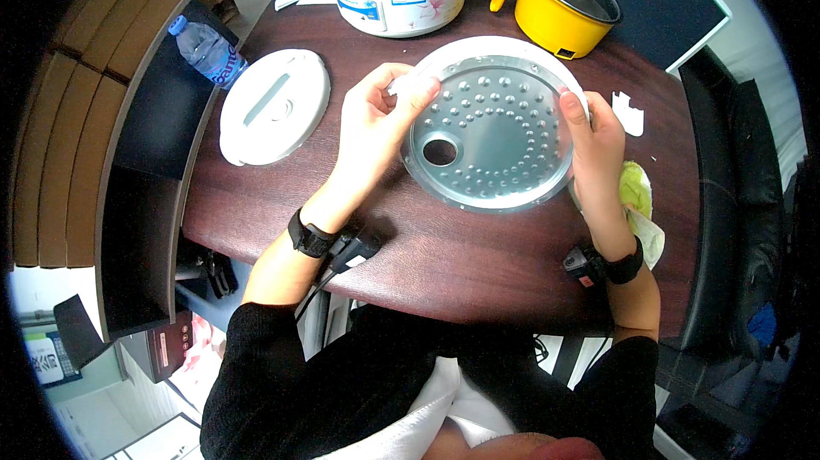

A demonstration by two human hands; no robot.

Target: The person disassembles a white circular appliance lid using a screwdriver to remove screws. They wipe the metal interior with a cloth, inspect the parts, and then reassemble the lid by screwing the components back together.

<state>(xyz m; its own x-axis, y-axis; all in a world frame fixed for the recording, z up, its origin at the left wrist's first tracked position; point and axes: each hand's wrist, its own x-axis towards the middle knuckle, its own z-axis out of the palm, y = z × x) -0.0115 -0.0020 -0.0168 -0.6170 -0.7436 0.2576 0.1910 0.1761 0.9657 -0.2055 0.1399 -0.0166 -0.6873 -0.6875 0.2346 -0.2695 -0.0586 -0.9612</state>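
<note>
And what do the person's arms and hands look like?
The left hand and right hand wear no gloves. There's a black strap on the left wrist and a black band on the right, beside a small black box. The black sleeves stop around the elbows.

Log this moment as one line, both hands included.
left hand: holding metal plate at left edge | right hand: at right edge | on table: white lid left, yellow pot back right
</note>
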